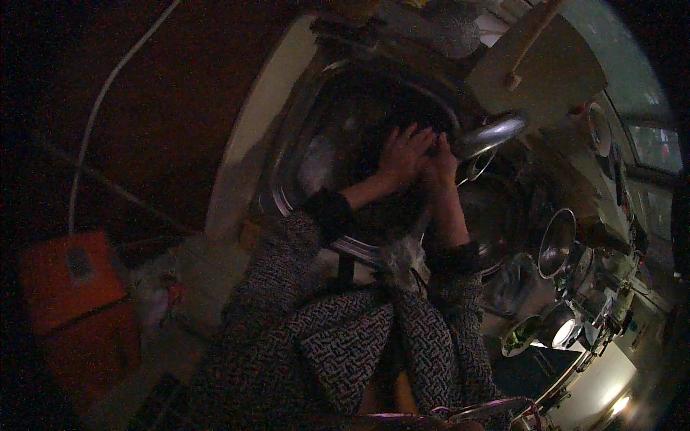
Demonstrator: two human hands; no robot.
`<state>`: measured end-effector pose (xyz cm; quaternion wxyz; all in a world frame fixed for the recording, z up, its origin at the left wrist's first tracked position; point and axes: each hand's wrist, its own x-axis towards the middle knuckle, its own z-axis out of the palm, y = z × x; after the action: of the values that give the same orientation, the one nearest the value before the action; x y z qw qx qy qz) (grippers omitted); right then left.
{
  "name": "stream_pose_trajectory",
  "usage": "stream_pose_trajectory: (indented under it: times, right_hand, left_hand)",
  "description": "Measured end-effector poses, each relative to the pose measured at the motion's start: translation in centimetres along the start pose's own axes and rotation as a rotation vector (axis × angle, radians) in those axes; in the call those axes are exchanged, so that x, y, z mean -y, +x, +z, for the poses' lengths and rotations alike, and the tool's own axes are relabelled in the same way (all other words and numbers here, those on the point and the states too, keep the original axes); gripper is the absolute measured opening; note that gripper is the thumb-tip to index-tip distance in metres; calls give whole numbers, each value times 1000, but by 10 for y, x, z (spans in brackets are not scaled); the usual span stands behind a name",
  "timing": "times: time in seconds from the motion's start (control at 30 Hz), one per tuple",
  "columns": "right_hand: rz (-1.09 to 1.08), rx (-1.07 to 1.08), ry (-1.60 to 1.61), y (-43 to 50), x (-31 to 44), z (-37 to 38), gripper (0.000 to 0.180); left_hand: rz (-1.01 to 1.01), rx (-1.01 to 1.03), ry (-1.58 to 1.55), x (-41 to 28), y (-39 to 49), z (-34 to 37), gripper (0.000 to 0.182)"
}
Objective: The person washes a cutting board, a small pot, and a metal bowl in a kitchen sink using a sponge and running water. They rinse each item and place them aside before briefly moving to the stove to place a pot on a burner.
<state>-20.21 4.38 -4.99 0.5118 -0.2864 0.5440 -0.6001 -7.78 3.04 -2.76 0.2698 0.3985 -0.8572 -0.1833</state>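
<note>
Both of my hands are over the dark basin of a metal sink, close to the end of a shiny metal faucet spout. My left hand reaches in with its fingers spread and its fingertips near my other hand. Beside it, my right hand is raised with the thumb side close to the left fingers; the hands seem to touch. I see no object in the left hand. The right palm is in shadow, so whether it holds something is hidden. Water cannot be made out.
A crumpled clear plastic bag lies at the sink's near edge. On the right stand a metal bowl, a bowl with green leaves and a second, dark basin. An orange box is at the lower left.
</note>
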Motion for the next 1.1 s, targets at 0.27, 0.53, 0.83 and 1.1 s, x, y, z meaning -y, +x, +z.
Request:
stream_pose_trajectory:
  times: [0.27, 0.53, 0.83, 1.1]
  right_hand:
    - [239, 12, 402, -15, 16, -11, 24]
    - [242, -114, -81, -46, 68, 20, 21]
    - [384, 102, 14, -66, 69, 5, 40]
    - [407, 158, 790, -65, 51, 18, 61]
  left_hand:
    - [-113, -158, -317, 26, -23, -15, 53]
    - [-383, -174, -671, 66, 14, 10, 51]
    - [-889, 420, -961, 126, 34, -20, 68]
    - [-550, 64, -603, 80, -6, -3, 66]
